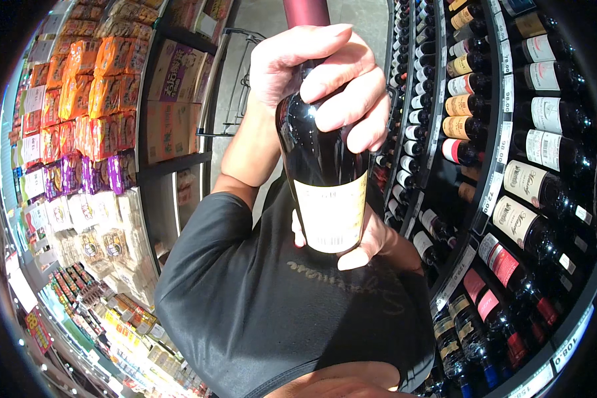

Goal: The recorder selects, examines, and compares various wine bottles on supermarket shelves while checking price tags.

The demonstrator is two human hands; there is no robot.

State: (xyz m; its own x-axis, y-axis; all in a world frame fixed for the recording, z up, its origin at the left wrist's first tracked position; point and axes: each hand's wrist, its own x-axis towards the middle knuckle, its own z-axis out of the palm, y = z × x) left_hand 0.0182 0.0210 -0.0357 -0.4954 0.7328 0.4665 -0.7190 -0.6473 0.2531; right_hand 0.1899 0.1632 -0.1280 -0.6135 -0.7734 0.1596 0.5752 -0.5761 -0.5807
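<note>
A dark glass wine bottle [323, 159] with a cream label and a dark red neck capsule stands roughly upright before my chest, the label facing me. My left hand [333, 84] wraps round its neck and shoulder, thumb uppermost and fingers curled across the near side. Low down, my right hand [365, 244] holds the base from behind and beneath; its thumb shows at the bottom edge, while most of the palm is hidden by the bottle. The label bears small writing and a barcode, too blurred to read.
Shelves of wine bottles [517, 224] with price strips curve along the right. At left, shelves carry orange, purple and white packaged food [102, 94]. Printed cardboard boxes [171, 129] sit beside them. A metal shopping cart [236, 89] stands on the grey floor beyond my left arm.
</note>
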